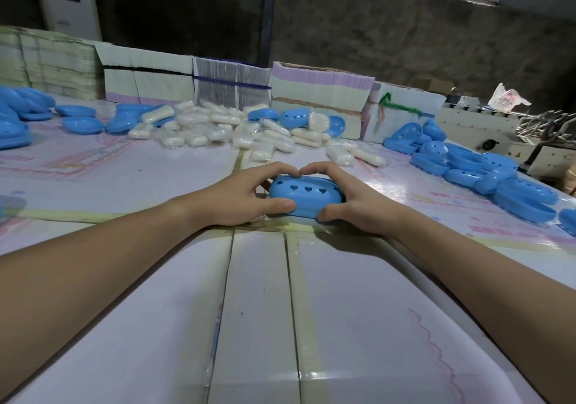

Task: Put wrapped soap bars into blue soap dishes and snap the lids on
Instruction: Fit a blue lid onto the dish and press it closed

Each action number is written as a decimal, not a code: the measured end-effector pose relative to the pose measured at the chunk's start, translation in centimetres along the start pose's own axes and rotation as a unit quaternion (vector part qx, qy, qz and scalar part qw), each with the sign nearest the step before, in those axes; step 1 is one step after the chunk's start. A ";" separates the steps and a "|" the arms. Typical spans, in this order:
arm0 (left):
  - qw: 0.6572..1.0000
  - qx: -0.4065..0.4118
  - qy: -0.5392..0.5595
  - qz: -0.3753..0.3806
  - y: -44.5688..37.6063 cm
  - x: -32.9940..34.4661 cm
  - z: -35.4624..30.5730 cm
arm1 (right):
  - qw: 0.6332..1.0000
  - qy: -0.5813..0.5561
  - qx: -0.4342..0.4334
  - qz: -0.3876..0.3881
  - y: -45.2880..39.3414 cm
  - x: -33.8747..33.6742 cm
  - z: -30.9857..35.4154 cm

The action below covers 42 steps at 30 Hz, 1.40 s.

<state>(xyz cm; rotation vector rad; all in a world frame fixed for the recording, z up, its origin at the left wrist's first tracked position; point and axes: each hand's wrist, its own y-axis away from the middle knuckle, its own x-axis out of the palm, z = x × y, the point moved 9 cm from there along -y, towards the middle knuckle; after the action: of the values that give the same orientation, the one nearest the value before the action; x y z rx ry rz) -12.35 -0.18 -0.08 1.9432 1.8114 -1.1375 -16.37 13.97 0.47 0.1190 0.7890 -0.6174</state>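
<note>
I had left hand and right hand gripping the lidded soap dish on the table, probably squeezing its lid shut.

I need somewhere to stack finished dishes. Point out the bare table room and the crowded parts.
Bare: the near table between both forearms, and the left stretch in front of the soap bar pile. The left hand and right hand grip the closed blue dish at centre. Crowded: the soap pile behind it, the blue shells at right and far left.
</note>
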 end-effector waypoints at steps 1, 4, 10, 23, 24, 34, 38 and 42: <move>1.000 0.001 0.001 -0.003 0.1 -0.1 -0.1 | 1.000 0.005 0.002 0.002 0.0 0.0 0.0; 1.000 -0.002 -0.003 0.002 0.1 0.0 -0.3 | 0.999 0.034 0.002 0.005 0.1 -0.4 -0.5; 1.000 -0.003 -0.019 0.015 0.1 0.0 -0.2 | 0.999 0.039 0.036 -0.005 0.9 -1.9 -1.9; 0.998 0.029 -0.060 0.016 0.1 0.5 -0.8 | 0.993 0.112 0.025 -0.015 0.9 -2.3 -1.4; 0.997 0.029 -0.064 0.020 0.1 0.5 -0.8 | 0.993 0.110 0.024 -0.018 0.9 -2.3 -1.4; 0.991 0.039 -0.129 0.000 -0.7 1.3 -2.9 | 0.995 0.083 0.014 -0.054 0.2 -1.7 -0.9; 0.989 0.054 -0.134 -0.024 -0.5 1.1 -3.0 | 0.996 0.068 0.020 -0.048 0.2 -1.5 -0.9; 0.987 0.052 -0.143 -0.047 -0.4 1.0 -3.2 | 0.998 0.040 0.023 -0.045 0.3 -1.5 -0.9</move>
<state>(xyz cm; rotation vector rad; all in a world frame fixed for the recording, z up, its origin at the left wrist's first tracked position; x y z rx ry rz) -11.62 2.66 1.48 1.6557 1.7352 -1.4829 -17.59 15.22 0.78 0.1526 0.8607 -0.7195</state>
